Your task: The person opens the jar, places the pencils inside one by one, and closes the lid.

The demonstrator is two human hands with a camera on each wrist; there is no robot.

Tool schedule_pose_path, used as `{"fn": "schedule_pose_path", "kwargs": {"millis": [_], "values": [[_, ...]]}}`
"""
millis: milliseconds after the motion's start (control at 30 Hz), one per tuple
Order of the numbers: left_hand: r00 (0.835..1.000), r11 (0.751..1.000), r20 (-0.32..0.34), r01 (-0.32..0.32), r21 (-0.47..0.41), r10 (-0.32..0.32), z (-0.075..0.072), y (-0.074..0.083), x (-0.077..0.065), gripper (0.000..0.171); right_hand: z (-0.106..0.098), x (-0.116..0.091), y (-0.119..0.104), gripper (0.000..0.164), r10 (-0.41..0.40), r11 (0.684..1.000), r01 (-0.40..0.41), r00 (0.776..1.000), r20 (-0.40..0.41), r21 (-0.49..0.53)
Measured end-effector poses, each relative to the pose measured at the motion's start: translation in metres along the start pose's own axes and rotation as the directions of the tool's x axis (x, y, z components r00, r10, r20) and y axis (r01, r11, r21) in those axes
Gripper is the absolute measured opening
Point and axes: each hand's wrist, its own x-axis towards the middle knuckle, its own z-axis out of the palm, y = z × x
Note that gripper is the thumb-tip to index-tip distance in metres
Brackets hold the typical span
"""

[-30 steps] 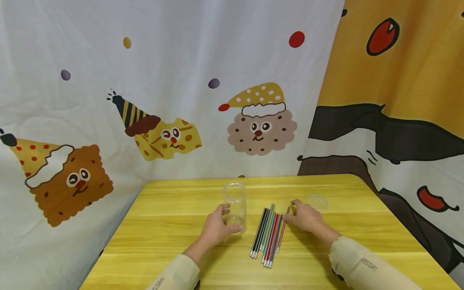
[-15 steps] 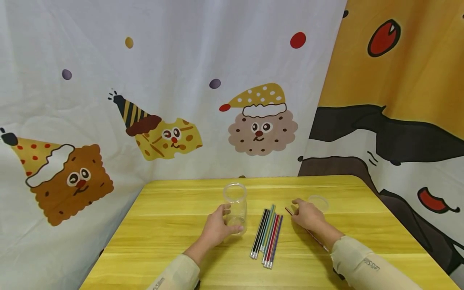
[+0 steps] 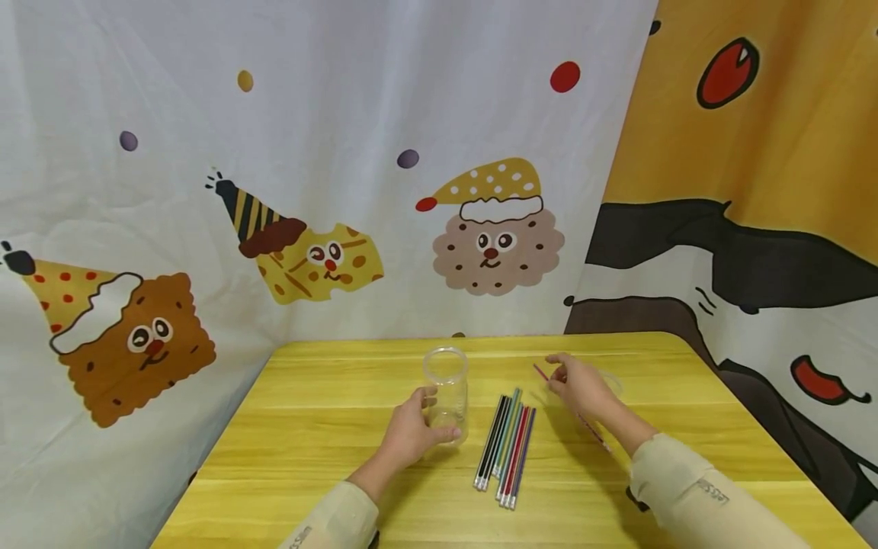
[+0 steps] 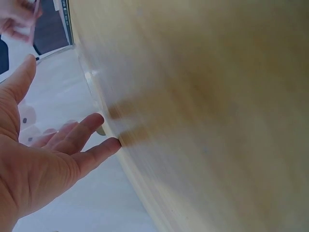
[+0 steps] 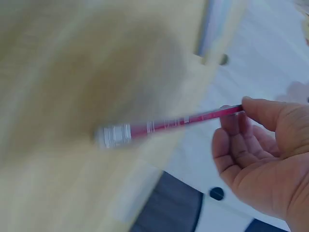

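Observation:
A tall clear plastic cup (image 3: 449,396) stands upright on the table, with my left hand (image 3: 410,435) round its left side, thumb in front and fingers behind. In the left wrist view the curved fingers of the left hand (image 4: 53,154) show, but the clear cup is hard to make out. My right hand (image 3: 583,389) pinches a pink-red pencil (image 5: 164,124) between thumb and fingertips, raised off the table and slanting. Its silver ferrule end points toward the right wrist camera. Between the hands several pencils (image 3: 506,450) lie side by side: black, teal, red and purple.
A clear round lid (image 3: 613,381) lies on the yellow wood-grain table (image 3: 322,396), partly hidden behind the right hand. A curtain (image 3: 343,114) with cartoon prints hangs behind the table's far edge.
The right hand has drawn the pencil away from the right of the row, turned it, and lifted it off the table. The left hand and cup have stayed in place.

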Motion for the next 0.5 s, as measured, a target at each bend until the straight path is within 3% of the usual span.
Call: {"fn": "schedule_pose_path", "kwargs": {"millis": [133, 200, 300, 400, 500], "values": [[1.0, 1.0, 0.002, 0.003, -0.008, -0.003, 0.0, 0.0, 0.0, 0.09, -0.016, 0.011, -0.012, 0.055, -0.137, 0.989, 0.143, 0.983, -0.121, 0.043], [1.0, 1.0, 0.002, 0.001, -0.008, -0.001, 0.001, -0.001, 0.0, 0.09, -0.025, 0.014, -0.022, 0.057, -0.217, 0.973, 0.229, 0.953, -0.212, 0.035], [1.0, 1.0, 0.002, -0.005, -0.003, 0.005, 0.001, -0.002, 0.0, 0.09, -0.039, 0.017, -0.043, 0.055, -0.304, 0.945, 0.327, 0.886, -0.351, 0.008], [1.0, 1.0, 0.003, -0.01, -0.002, 0.01, 0.001, -0.003, 0.001, 0.091, -0.055, 0.016, -0.073, 0.054, -0.314, 0.926, 0.375, 0.832, -0.457, 0.046], [1.0, 1.0, 0.004, -0.012, -0.003, 0.012, 0.002, -0.003, 0.001, 0.091, -0.068, 0.013, -0.107, 0.056, -0.274, 0.883, 0.426, 0.807, -0.523, 0.196]]}}
